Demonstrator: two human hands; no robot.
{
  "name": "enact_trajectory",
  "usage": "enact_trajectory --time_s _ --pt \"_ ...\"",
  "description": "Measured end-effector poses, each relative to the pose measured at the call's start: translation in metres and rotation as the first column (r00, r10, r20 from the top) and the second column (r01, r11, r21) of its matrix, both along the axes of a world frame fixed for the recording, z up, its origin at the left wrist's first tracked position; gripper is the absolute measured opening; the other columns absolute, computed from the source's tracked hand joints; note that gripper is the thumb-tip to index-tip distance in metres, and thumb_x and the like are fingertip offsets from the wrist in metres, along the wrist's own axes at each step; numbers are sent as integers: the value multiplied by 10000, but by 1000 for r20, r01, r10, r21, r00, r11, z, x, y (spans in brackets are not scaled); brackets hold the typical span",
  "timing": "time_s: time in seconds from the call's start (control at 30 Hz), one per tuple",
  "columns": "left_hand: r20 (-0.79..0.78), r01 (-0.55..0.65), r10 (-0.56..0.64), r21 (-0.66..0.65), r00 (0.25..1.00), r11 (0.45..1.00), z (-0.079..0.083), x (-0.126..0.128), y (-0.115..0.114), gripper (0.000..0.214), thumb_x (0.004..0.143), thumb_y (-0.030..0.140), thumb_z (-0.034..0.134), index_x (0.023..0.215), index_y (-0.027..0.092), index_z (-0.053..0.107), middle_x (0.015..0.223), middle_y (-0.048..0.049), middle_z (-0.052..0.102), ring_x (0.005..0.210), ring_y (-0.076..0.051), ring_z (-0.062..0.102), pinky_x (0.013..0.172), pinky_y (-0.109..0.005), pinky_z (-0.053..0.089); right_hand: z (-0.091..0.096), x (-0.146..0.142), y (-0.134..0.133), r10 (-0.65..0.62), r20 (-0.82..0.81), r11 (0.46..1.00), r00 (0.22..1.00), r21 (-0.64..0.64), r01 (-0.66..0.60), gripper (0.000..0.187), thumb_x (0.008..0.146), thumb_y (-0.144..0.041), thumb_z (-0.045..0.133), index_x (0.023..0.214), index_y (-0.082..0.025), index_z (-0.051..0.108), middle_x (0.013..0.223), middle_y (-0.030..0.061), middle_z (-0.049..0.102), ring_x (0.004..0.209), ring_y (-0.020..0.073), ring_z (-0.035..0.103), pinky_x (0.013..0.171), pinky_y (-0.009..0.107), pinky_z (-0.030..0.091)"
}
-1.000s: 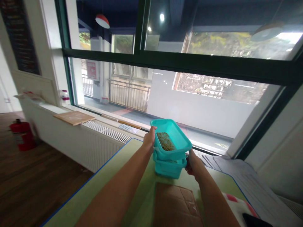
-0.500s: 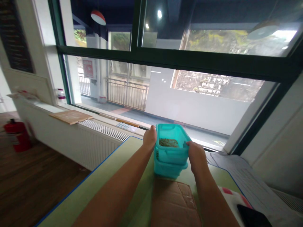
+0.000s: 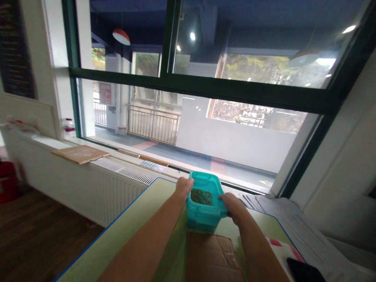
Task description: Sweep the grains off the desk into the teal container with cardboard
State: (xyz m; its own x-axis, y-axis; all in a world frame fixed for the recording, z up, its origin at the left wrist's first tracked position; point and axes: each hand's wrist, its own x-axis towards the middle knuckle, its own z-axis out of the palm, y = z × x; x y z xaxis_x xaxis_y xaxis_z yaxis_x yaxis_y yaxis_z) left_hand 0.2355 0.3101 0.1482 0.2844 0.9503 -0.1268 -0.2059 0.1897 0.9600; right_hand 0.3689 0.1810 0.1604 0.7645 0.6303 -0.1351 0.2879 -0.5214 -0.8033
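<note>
Two turquoise plastic baskets stand stacked at the far end of the green table. The upper basket (image 3: 207, 210) sits low in the lower basket (image 3: 200, 225), of which only a strip below shows. Brownish-green, grainy stuff (image 3: 201, 197) covers part of the upper basket's floor; I cannot make out what it is. My left hand (image 3: 184, 186) is closed on the upper basket's left rim. On the right rim, my right hand (image 3: 232, 206) grips with its thumb over the edge. Below the baskets a flat piece of brown cardboard (image 3: 210, 258) lies on the table.
The green table (image 3: 129, 231) has a blue edge and stands against the window. Left of it runs a white radiator (image 3: 117, 196) with a wooden board (image 3: 82, 153) on top. A dark phone-like object (image 3: 304, 270) and papers (image 3: 302, 223) lie at right.
The upper basket has come down, so less of the lower one shows beneath it. Both hands have moved down with it. The camera view has tilted slightly up.
</note>
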Motion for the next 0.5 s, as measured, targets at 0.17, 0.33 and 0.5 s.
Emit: enact_trajectory --time_s 0.17,0.33,0.5 --pt "119 75 -88 109 989 991 29 4 -23 25 676 160 662 661 181 662 606 -55 644 870 -292 677 768 -364 517 25 16 -14 -23 -189 982 982 182 57 127 737 -198 599 862 -180 582 650 1 571 584 170 583 548 307 485" --pt "273 319 -332 92 903 943 62 56 -63 307 789 300 702 1079 199 694 929 -63 734 877 -225 688 795 -329 539 62 71 -57 -50 -259 942 965 310 132 160 918 -300 573 968 -148 584 776 -11 593 602 96 553 557 246 491" --pt "130 368 -347 -225 929 902 40 120 -93 308 763 215 761 1015 65 667 958 -170 689 880 -310 674 735 -448 550 66 120 -98 -36 -224 956 974 277 99 317 930 -383 598 1150 -155 604 1082 61 637 874 158 631 742 341 558"
